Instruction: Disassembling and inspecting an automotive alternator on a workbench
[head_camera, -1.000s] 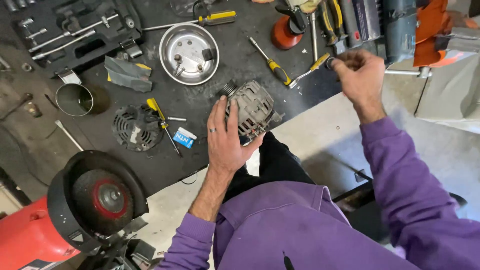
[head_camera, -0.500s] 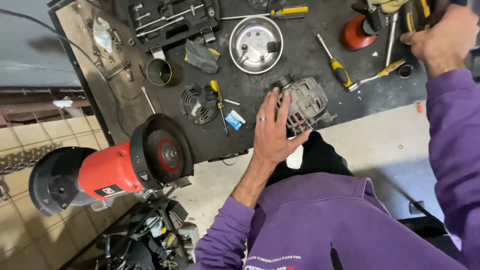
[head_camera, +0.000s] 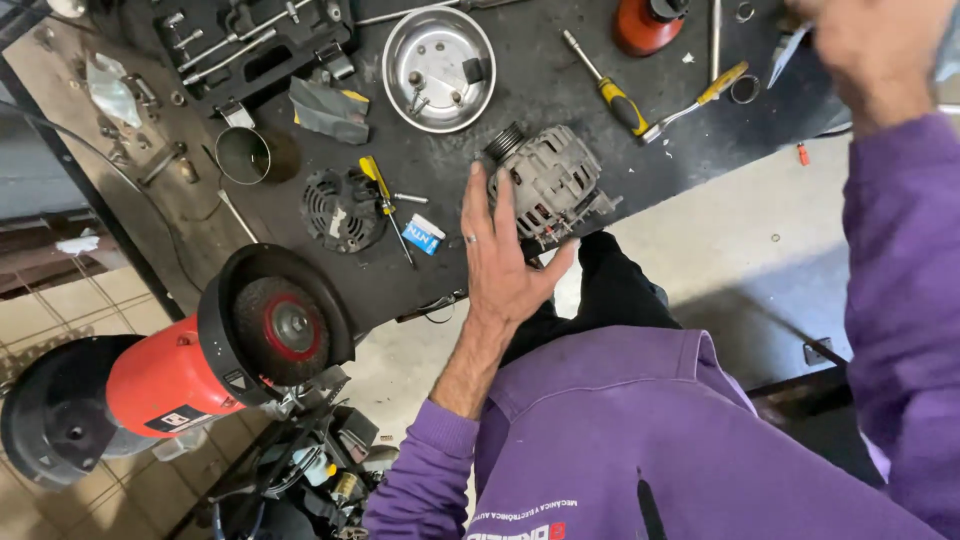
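Nearest the wearer, the left hand (head_camera: 503, 255) lies flat with fingers spread and thumb out, its fingertips resting on the near-left side of the grey alternator (head_camera: 550, 180); it braces the part, pinching nothing. The alternator sits close to the near edge of the dark workbench (head_camera: 560, 85), with open concrete floor just beyond that edge. Left of the alternator lie a black fan cover (head_camera: 340, 208), a yellow-handled screwdriver (head_camera: 385, 200) and a small blue box (head_camera: 423, 235), all clear of the hand. Beyond the alternator stands a round steel parts bowl (head_camera: 440, 55). Far right of the alternator, the raised right hand (head_camera: 880, 50) is blurred; its grip cannot be told.
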